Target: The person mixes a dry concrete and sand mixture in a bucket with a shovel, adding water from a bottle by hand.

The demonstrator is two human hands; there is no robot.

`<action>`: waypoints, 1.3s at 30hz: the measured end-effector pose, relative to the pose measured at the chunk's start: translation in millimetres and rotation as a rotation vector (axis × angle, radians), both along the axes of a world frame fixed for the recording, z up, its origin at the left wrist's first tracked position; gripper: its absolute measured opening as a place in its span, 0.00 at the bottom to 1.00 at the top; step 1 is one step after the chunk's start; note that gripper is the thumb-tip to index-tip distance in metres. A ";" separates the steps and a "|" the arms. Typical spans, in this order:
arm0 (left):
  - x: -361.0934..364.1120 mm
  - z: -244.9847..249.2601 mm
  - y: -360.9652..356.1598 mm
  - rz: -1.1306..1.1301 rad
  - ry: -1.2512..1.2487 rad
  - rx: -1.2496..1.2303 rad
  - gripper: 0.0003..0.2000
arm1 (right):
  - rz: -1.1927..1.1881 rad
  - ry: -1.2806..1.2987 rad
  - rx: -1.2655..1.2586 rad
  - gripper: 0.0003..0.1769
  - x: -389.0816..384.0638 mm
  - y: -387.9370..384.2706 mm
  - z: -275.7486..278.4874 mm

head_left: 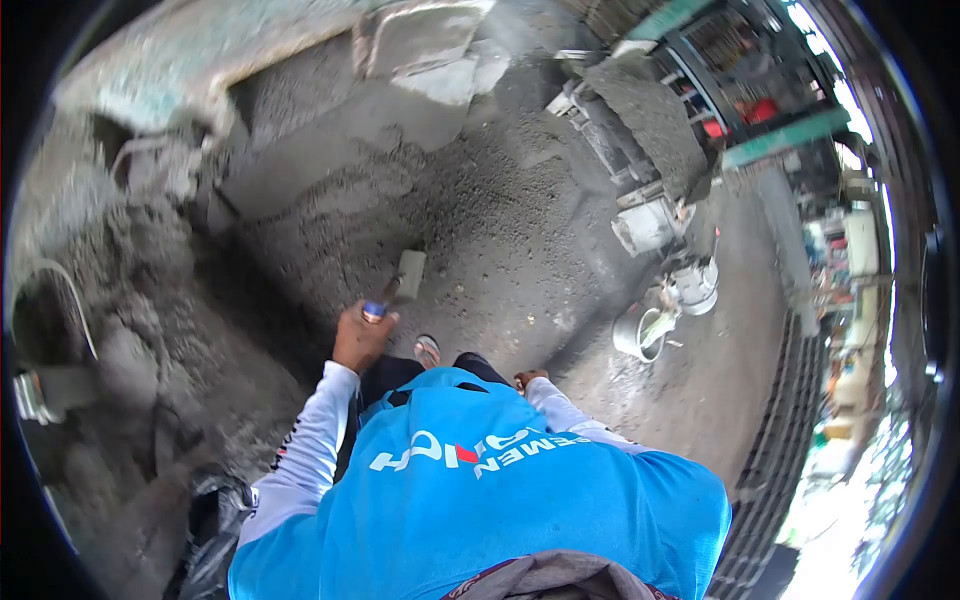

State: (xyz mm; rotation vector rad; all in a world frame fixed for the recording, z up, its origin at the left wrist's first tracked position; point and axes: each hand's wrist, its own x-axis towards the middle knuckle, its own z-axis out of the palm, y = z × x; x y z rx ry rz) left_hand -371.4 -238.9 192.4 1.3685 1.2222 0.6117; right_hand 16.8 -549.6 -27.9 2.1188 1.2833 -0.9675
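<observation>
The left arm, in a white sleeve, reaches forward and slightly down from the blue shirt [480, 500]. The left hand [360, 337] is closed around the blue-tipped handle of a trowel [400, 283]. The trowel's flat grey blade points away from the body and lies over the grey, gritty ground [500, 230], at the edge of a heap of grey mortar mix [300, 250]; whether the blade touches the mix cannot be told. The right arm is bent and kept close to the body, with the right hand [530, 380] low beside the hip. Only its knuckles show, so I cannot tell whether it is open or closed, and nothing is visibly in it. A sandalled foot [427, 350] shows between the two hands, just beside the left one.

Well to the right of the hands, two pale buckets stand near each other on the ground. The nearer bucket [640, 333] shows its open mouth, but its contents are too small to make out. The farther bucket [694, 285] is smeared with grey, and its inside is not visible. Beyond them sits a pale box-like container [645, 223], its contents also unclear.
</observation>
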 end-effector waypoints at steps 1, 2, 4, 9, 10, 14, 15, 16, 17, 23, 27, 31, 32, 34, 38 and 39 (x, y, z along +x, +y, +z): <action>-9.3 1.4 1.5 0.040 -0.003 -0.028 0.14 | -0.077 0.058 -0.028 0.10 4.8 12.2 -2.0; -16.4 -0.6 1.7 0.082 -0.026 -0.053 0.14 | -0.317 0.098 -0.123 0.14 5.7 25.7 3.3; -26.7 -7.8 -0.7 0.156 -0.072 -0.101 0.15 | -0.531 0.138 -0.247 0.15 4.3 68.2 19.1; -50.5 -17.9 -16.7 0.264 -0.077 -0.118 0.15 | -0.672 0.394 0.326 0.13 -61.0 170.1 23.8; -55.1 -14.6 -20.3 0.273 -0.087 -0.140 0.15 | -0.755 0.478 0.339 0.15 -104.5 200.5 60.2; -62.8 -22.2 -39.5 0.313 -0.061 -0.087 0.14 | -0.637 0.636 0.231 0.17 -182.4 221.9 41.4; -64.6 -25.3 -43.4 0.299 -0.022 -0.089 0.14 | -0.439 0.643 0.284 0.17 -191.7 212.3 25.1; -64.4 -27.6 -45.2 0.313 -0.015 -0.053 0.15 | -0.524 0.653 0.145 0.17 -207.8 211.1 32.9; -64.0 -27.8 -45.6 0.331 -0.022 -0.068 0.15 | -0.607 0.663 0.009 0.18 -222.8 210.6 44.2; -62.8 -24.1 -33.3 0.327 -0.035 -0.166 0.14 | -0.365 0.451 -0.014 0.21 -161.8 141.3 -21.8; -58.7 -19.5 -15.4 0.312 -0.110 -0.185 0.15 | -0.231 0.378 0.078 0.17 -107.9 119.9 -42.4; -50.0 -14.5 -3.1 0.297 -0.173 -0.159 0.14 | -0.864 0.414 -0.026 0.19 -134.8 175.5 18.7; -48.8 -10.6 -0.2 0.284 -0.189 -0.179 0.14 | -1.029 0.465 -0.033 0.21 -154.4 197.5 40.1; -39.6 -14.2 -4.9 0.261 -0.121 -0.151 0.14 | -1.226 0.617 -0.063 0.24 -185.2 237.1 63.4; -20.5 8.9 -10.7 0.200 -0.110 -0.137 0.16 | -1.445 0.948 -0.104 0.33 -241.9 295.1 37.5; -15.7 12.0 -13.1 0.174 -0.085 -0.080 0.16 | -1.469 1.038 -0.116 0.34 -254.3 310.2 27.0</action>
